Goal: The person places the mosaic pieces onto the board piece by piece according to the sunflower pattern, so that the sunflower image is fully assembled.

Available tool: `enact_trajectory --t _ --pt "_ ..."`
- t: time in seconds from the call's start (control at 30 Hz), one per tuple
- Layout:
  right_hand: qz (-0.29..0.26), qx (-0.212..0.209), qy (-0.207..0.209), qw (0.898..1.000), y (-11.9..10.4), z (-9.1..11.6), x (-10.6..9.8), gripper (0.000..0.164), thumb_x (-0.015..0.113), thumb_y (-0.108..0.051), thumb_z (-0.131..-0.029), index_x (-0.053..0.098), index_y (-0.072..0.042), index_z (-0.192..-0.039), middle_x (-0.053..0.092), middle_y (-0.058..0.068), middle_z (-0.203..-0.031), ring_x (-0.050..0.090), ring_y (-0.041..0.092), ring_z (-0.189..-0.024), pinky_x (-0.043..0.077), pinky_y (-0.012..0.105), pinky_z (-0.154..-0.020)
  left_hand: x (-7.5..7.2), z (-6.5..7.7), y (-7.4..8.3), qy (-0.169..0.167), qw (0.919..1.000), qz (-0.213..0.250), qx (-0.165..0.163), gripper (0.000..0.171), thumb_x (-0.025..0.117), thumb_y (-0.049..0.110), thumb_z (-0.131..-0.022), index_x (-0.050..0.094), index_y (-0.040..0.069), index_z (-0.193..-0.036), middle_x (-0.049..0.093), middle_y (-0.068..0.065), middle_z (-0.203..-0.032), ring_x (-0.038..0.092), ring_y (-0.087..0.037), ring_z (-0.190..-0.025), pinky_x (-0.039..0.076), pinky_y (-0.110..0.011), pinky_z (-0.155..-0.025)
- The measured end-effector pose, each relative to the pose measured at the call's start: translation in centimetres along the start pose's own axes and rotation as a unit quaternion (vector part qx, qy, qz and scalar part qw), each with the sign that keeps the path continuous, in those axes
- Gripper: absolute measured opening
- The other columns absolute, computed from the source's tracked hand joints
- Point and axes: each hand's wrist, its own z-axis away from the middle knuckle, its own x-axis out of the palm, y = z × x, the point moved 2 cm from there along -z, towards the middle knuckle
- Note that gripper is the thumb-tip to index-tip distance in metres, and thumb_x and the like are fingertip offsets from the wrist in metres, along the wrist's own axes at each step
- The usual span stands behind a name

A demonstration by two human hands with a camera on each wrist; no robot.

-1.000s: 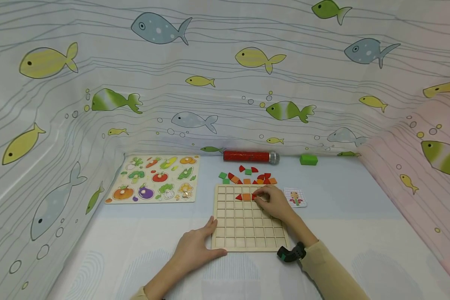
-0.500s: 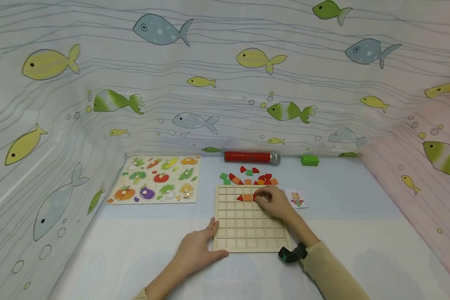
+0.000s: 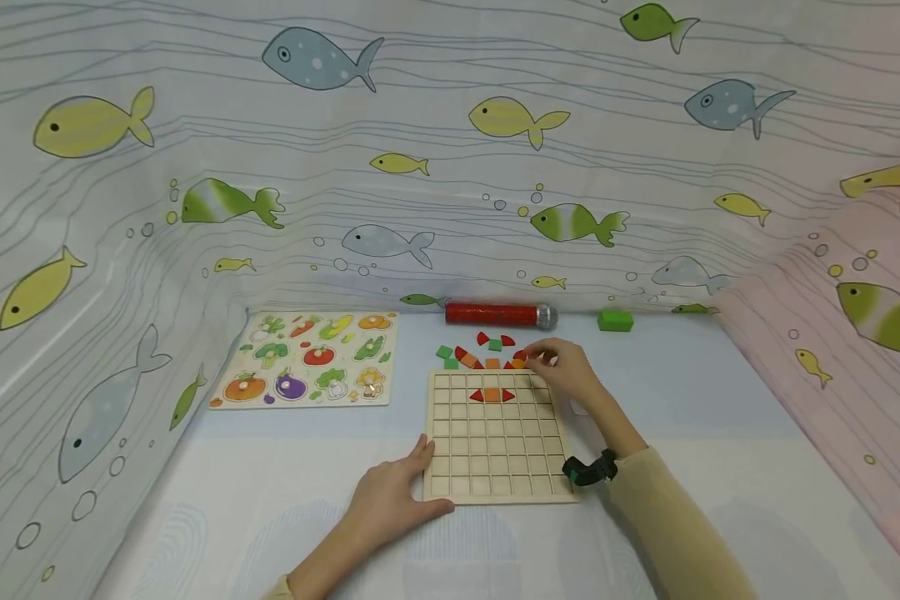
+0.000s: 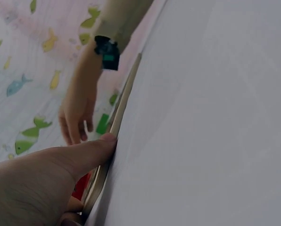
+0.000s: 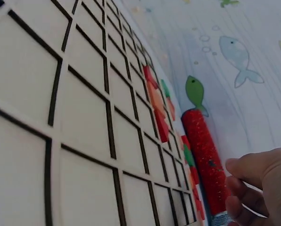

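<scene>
My left hand (image 3: 390,493) holds the wooden grid board (image 3: 498,446) by its near left corner, thumb on the front edge and fingers along the left side. In the left wrist view that thumb (image 4: 95,153) presses the board's edge. One row of the grid carries an orange square (image 3: 492,395) between two red triangles, points outward. Beyond the far edge, my right hand (image 3: 566,371) reaches to the loose pieces, fingertips beside a red piece (image 3: 520,356). In the right wrist view its thumb and fingers (image 5: 244,193) are loosely bent, nothing visible between them.
Several red, orange and green pieces (image 3: 495,344) lie behind the board. A red microphone (image 3: 492,314) and a green block (image 3: 615,321) lie by the back wall. At left is a vegetable puzzle board (image 3: 352,396). A white card (image 3: 579,408) is mostly hidden behind my right arm.
My right hand has let go of the right red triangle, which now lies beside the orange square, and has moved up and right to the loose pieces. My left hand stays put.
</scene>
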Motion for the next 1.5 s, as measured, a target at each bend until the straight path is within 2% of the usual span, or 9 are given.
enact_trajectory --t 0.17,0.3,0.57,0.7,0.93,1.37,1.5 --pt "0.022 0.035 -0.035 0.999 1.8 -1.5 1.0 0.023 0.075 -0.015 -0.099 0.078 -0.001 -0.116 0.077 0.012 -0.109 0.066 0.023 -0.093 0.054 0.034 -0.080 0.0 0.0 -0.1 0.001 1.0000 0.002 0.003 0.097 0.084 0.064 -0.080 0.057 0.005 -0.152 0.051 -0.011 -0.159 0.067 -0.037 -0.128 0.058 -0.051 -0.098" --pt "0.023 0.045 -0.035 0.998 2.7 -1.9 1.6 0.023 0.076 -0.017 -0.098 0.079 -0.002 -0.115 0.078 0.011 -0.108 0.067 0.023 -0.093 0.055 0.036 -0.082 0.1 0.0 -0.1 0.000 0.9999 0.009 0.006 0.098 0.083 0.066 -0.081 0.056 0.005 -0.153 0.051 -0.011 -0.159 0.066 -0.036 -0.130 0.058 -0.051 -0.098" --pt "0.032 0.032 -0.026 0.999 2.3 -2.6 1.6 0.019 0.076 -0.017 -0.098 0.081 -0.004 -0.111 0.078 0.011 -0.104 0.067 0.023 -0.091 0.054 0.038 -0.081 0.2 -0.1 -0.1 0.000 1.0000 0.005 0.002 0.098 0.084 0.065 -0.080 0.056 0.006 -0.153 0.050 -0.011 -0.160 0.067 -0.036 -0.129 0.058 -0.051 -0.098" --pt "0.041 0.030 -0.035 0.998 2.3 -2.9 1.4 0.021 0.078 -0.019 -0.097 0.080 -0.003 -0.111 0.078 0.011 -0.103 0.068 0.023 -0.092 0.054 0.036 -0.080 0.2 -0.1 -0.1 0.005 1.0000 0.002 0.006 0.097 0.085 0.064 -0.080 0.056 0.006 -0.153 0.050 -0.011 -0.160 0.067 -0.036 -0.128 0.059 -0.050 -0.097" --pt "0.043 0.054 -0.058 0.996 2.2 -3.2 1.0 0.033 0.082 -0.029 -0.094 0.079 -0.003 -0.114 0.076 0.010 -0.101 0.066 0.022 -0.090 0.053 0.033 -0.077 0.0 -0.1 0.0 0.010 0.9999 0.004 0.006 0.098 0.084 0.065 -0.079 0.057 0.005 -0.152 0.051 -0.012 -0.159 0.068 -0.037 -0.128 0.059 -0.052 -0.096" --pt "0.039 0.067 -0.071 0.994 1.9 -3.2 0.9 0.032 0.082 -0.029 -0.094 0.079 -0.003 -0.112 0.074 0.009 -0.097 0.062 0.020 -0.086 0.050 0.031 -0.073 0.0 0.0 -0.1 0.006 1.0000 0.004 0.006 0.098 0.084 0.065 -0.080 0.057 0.006 -0.152 0.051 -0.012 -0.159 0.067 -0.037 -0.128 0.058 -0.052 -0.097" --pt "0.044 0.057 -0.068 0.995 2.0 -3.4 1.1 0.030 0.083 -0.028 -0.094 0.080 -0.003 -0.111 0.076 0.008 -0.097 0.064 0.020 -0.086 0.051 0.031 -0.074 0.0 0.0 -0.2 0.002 1.0000 0.003 0.004 0.097 0.084 0.064 -0.080 0.057 0.007 -0.153 0.051 -0.011 -0.159 0.067 -0.036 -0.128 0.058 -0.052 -0.097"
